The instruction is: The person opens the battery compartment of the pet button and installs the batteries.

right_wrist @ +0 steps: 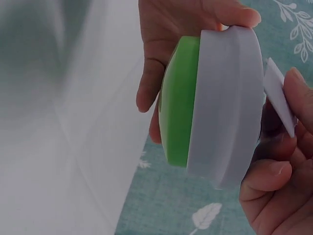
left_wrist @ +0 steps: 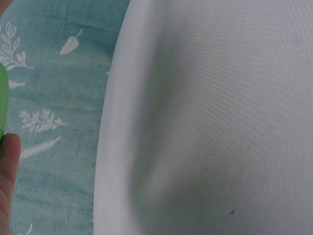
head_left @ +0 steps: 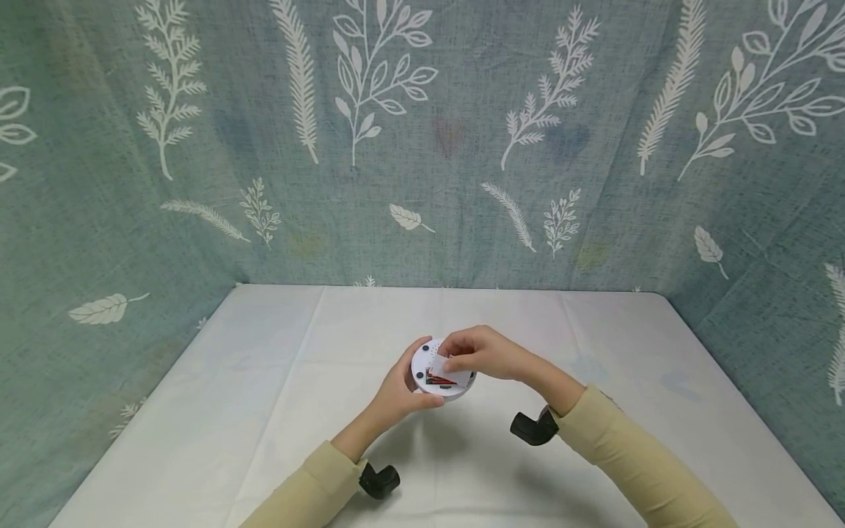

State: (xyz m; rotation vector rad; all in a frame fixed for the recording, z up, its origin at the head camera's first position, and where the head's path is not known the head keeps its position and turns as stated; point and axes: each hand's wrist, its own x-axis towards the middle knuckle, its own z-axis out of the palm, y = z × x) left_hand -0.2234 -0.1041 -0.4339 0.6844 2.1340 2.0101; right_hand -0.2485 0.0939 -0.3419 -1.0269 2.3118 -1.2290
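A round battery-powered device is held up above the table, its white underside facing the head camera. Dark round feet, small holes and an uncovered battery compartment with red-and-dark contents show there. My left hand grips the device by its rim from the left. Between thumb and fingers, my right hand pinches a thin white battery cover, tilted just off the underside. From the side, the right wrist view shows a white body and a green front part. Only a fingertip and a green edge appear in the left wrist view.
A white cloth covers the table. Teal curtains with white leaf prints rise behind it and at both sides. A black wrist mount sits below the left wrist and another black mount below the right.
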